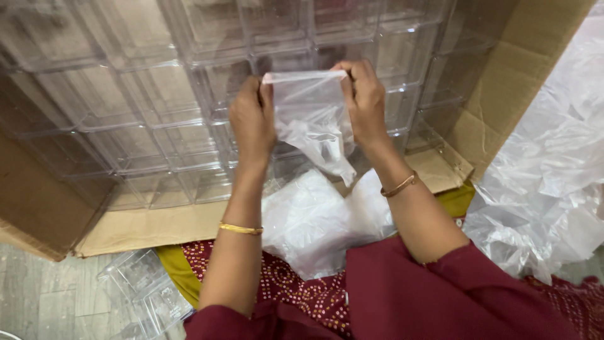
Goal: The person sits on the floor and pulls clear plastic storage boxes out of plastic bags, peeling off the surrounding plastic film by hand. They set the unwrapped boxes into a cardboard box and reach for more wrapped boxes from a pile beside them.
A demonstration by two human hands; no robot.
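While both hands are raised at the centre of the frame, they pinch the top edge of a small clear plastic bag [311, 119] between them: the left hand [251, 119] grips the left corner of the mouth, the right hand [365, 101] grips the right corner, and the edge is drawn taut from one to the other. The hands stand apart, each closed on the film. Below the stretched mouth the bag hangs limp and crumpled, tapering to a point. It looks very light, thin and soft, with no stiffness of its own, and likely slick, so the firm rim at the mouth seems the best place to hold it. Behind it, filling the upper left of the frame, clear plastic boxes [126, 107] are stacked in a cardboard carton [528, 56]. More clear bags [314, 220] lie on the lap at lower centre, and loose plastic sheeting [547, 176] is heaped at the right.
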